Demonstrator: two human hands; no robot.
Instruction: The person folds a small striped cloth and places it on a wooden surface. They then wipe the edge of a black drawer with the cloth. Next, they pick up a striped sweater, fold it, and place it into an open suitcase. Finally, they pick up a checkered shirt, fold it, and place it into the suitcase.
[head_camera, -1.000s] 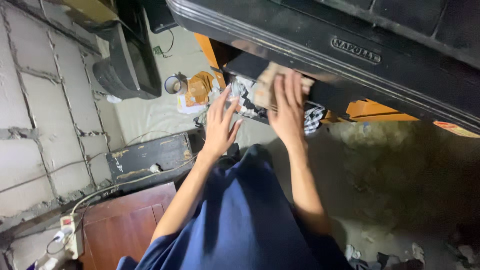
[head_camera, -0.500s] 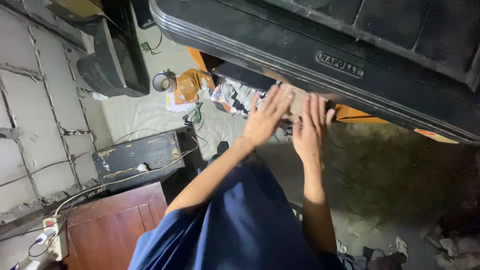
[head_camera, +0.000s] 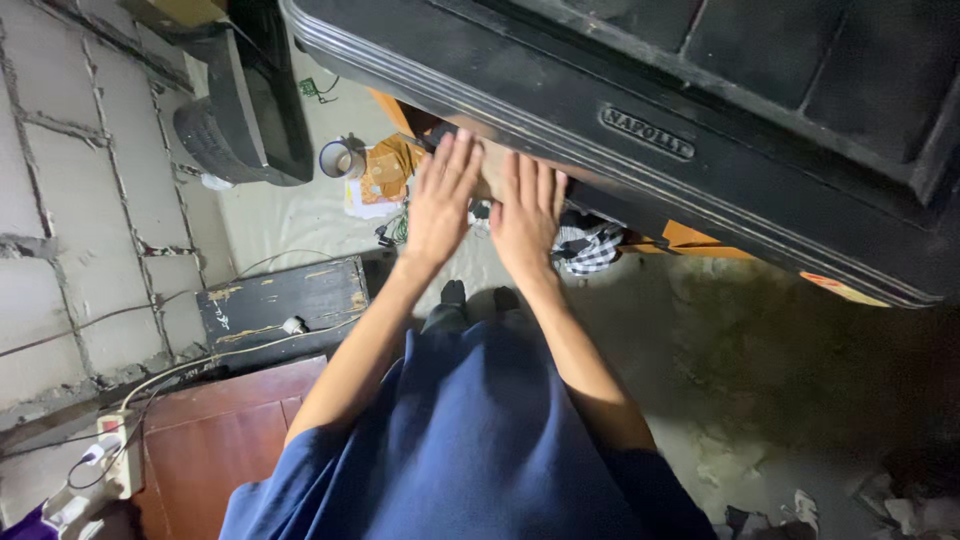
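Nearest the camera, the person's blue garment (head_camera: 470, 440) fills the lower centre, with both forearms extended forward from it. The left hand (head_camera: 437, 205) is flat, fingers spread, palm down. The right hand (head_camera: 525, 210) lies just beside it, fingers straight and close together. Neither hand pinches or grips anything; both rest on a tan flat object (head_camera: 488, 165), possibly cardboard, which sits directly under the edge of the large black moulded panel (head_camera: 640, 110).

Change since one second ago: the hands were apart, the right hand on the tan object and the left lower down. They now lie side by side and further under the panel edge. Judgement: the contact has shifted from a one-hand touch to a two-hand press or push.

Beyond the hands, a checked cloth (head_camera: 590, 245) and a metal cup (head_camera: 340, 158) lie on the floor. At left stands a dark wooden box (head_camera: 285, 305)
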